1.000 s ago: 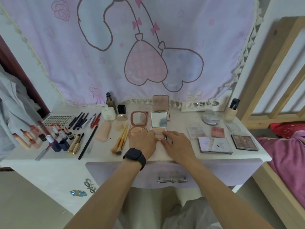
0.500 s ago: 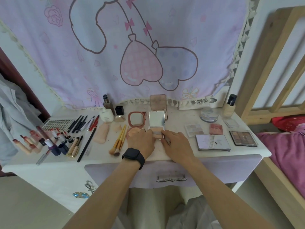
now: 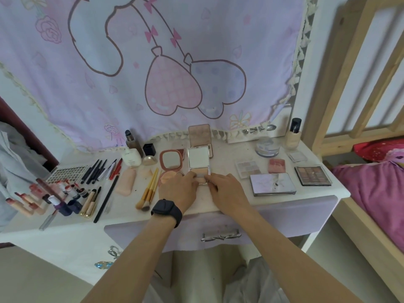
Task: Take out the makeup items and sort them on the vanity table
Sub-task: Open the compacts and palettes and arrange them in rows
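at vanity table [image 3: 225, 158] centre: left hand [image 3: 178, 190] + right hand [image 3: 227, 190], fingers curled, pinch open compact [image 3: 199, 165] base. prob. positioning step; next: release w/o tipping lid.

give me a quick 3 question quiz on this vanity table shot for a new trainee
1. True or false: the square compact that the left hand and right hand hold is closed.
2. Which wrist carries the black watch? A) left B) right C) neither
3. Fill in: the brushes with yellow handles lie on the ___ side of the left hand.

Key: 1 false, its mirrored lid stands open. 2 A. 3 left.
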Demonstrator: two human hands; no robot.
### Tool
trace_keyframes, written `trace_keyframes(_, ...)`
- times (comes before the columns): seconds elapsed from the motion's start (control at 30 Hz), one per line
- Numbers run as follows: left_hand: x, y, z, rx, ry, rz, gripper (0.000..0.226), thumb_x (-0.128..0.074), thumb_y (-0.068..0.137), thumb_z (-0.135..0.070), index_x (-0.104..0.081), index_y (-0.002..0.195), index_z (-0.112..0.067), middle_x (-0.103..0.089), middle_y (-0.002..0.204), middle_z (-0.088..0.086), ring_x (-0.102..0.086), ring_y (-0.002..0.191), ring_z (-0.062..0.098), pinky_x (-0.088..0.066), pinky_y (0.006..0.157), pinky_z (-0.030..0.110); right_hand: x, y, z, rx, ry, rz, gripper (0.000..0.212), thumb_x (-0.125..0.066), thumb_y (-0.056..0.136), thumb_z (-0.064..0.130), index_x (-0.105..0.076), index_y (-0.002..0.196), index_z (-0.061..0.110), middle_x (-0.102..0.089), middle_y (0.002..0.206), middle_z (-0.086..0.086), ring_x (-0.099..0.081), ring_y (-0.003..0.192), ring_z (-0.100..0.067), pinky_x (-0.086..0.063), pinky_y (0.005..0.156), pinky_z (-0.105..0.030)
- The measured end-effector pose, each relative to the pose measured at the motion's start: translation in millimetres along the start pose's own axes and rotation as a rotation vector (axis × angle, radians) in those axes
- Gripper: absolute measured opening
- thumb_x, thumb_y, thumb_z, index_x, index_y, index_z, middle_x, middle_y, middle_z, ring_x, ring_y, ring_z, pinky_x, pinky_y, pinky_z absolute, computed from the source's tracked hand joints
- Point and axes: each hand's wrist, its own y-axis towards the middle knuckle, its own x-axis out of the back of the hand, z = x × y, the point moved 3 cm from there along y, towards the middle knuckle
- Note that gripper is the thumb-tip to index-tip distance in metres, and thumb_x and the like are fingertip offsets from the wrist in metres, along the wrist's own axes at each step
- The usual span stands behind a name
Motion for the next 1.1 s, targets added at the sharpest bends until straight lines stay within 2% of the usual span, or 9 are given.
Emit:
trace_keyframes(0.07,0,-2,-1,0.003,0.02,-0.014,0.037,-0.036,0.104,-0.044,-0.051,0.135,-0.029,-0.06,0.105,0.0,-0.06,0.092,0.021,-0.048,0.068,0.031,6,-2,3,-0.031,0.058,0.008,0.039,-0.048,0.103,0.017,-0.058,0.141,0.02,-0.065,0.134,0.001,-0.055,0.102,-0.026,-0.04,0.094,-0.029)
trace_keyframes(0.13,1,-6,-4,-0.007,0.039,-0.056,0.038,-0.038,0.102,-0.043,-0.049,0.136,-0.029,-0.059,0.114,0.001,-0.058,0.102,0.022,-0.05,0.073,0.034,18,-9,5,-0.075,0.181,-0.019,0.039,-0.054,0.101,0.02,-0.058,0.14,0.024,-0.063,0.132,0.004,-0.059,0.096,-0.011,-0.044,0.094,-0.023)
trace_keyframes(0.2,2,-10,-11,-0.036,0.02,-0.115,0.036,-0.042,0.101,-0.04,-0.051,0.135,-0.03,-0.058,0.122,0.0,-0.056,0.111,0.021,-0.048,0.072,0.032,35,-22,3,-0.087,0.268,-0.098,0.035,-0.06,0.099,0.019,-0.062,0.133,0.026,-0.063,0.124,0.009,-0.06,0.089,-0.002,-0.05,0.09,-0.02)
trace_keyframes(0.3,1,-13,-31,-0.143,-0.09,-0.169,0.034,-0.049,0.098,-0.034,-0.058,0.131,-0.028,-0.059,0.126,-0.001,-0.054,0.117,0.021,-0.049,0.07,0.032,65,-45,-12,-0.079,0.28,-0.281,0.029,-0.066,0.094,0.013,-0.069,0.121,0.024,-0.065,0.109,0.014,-0.061,0.09,0.0,-0.049,0.079,-0.011)
trace_keyframes(0.37,-6,-12,-47,-0.202,-0.147,-0.155,0.036,-0.05,0.097,-0.033,-0.058,0.132,-0.029,-0.059,0.129,-0.002,-0.051,0.122,0.02,-0.052,0.077,0.034,84,-54,-29,-0.089,0.205,-0.378,0.026,-0.069,0.092,0.012,-0.071,0.116,0.022,-0.064,0.104,0.015,-0.059,0.088,-0.002,-0.046,0.075,-0.012)
trace_keyframes(0.57,-18,18,-91,-0.306,-0.219,-0.002,0.05,-0.051,0.095,-0.033,-0.041,0.144,-0.028,-0.042,0.146,0.0,-0.038,0.134,0.021,-0.042,0.104,0.037,95,-65,-82,-0.019,-0.231,-0.571,0.023,-0.069,0.087,0.029,-0.075,0.108,0.019,-0.07,0.117,0.002,-0.055,0.113,-0.025,-0.046,0.095,-0.035)
trace_keyframes(0.73,-17,57,-113,-0.317,-0.247,0.291,0.073,-0.06,0.089,-0.034,-0.026,0.153,-0.029,-0.025,0.159,0.004,-0.021,0.146,0.025,-0.03,0.116,0.041,86,-71,-104,-0.09,-0.235,-0.497,0.052,-0.057,0.093,0.047,-0.064,0.131,0.013,-0.059,0.139,-0.005,-0.047,0.133,-0.029,-0.039,0.112,-0.041)
trace_keyframes(0.9,-20,77,-126,-0.352,-0.291,0.448,0.084,-0.067,0.086,-0.048,-0.023,0.155,-0.031,-0.04,0.151,0.008,-0.035,0.139,0.028,-0.036,0.109,0.039,81,-72,-106,-0.118,-0.233,-0.472,0.058,-0.054,0.095,0.051,-0.061,0.136,0.011,-0.058,0.142,-0.004,-0.049,0.132,-0.024,-0.042,0.109,-0.034)
trace_keyframes(1.1,-20,75,-117,-0.304,-0.332,0.346,0.079,-0.07,0.083,-0.05,-0.032,0.149,-0.031,-0.051,0.136,0.01,-0.048,0.125,0.028,-0.043,0.102,0.039,82,-73,-109,-0.124,-0.229,-0.448,0.061,-0.05,0.096,0.055,-0.061,0.135,0.009,-0.059,0.141,-0.005,-0.05,0.133,-0.023,-0.034,0.112,-0.027)
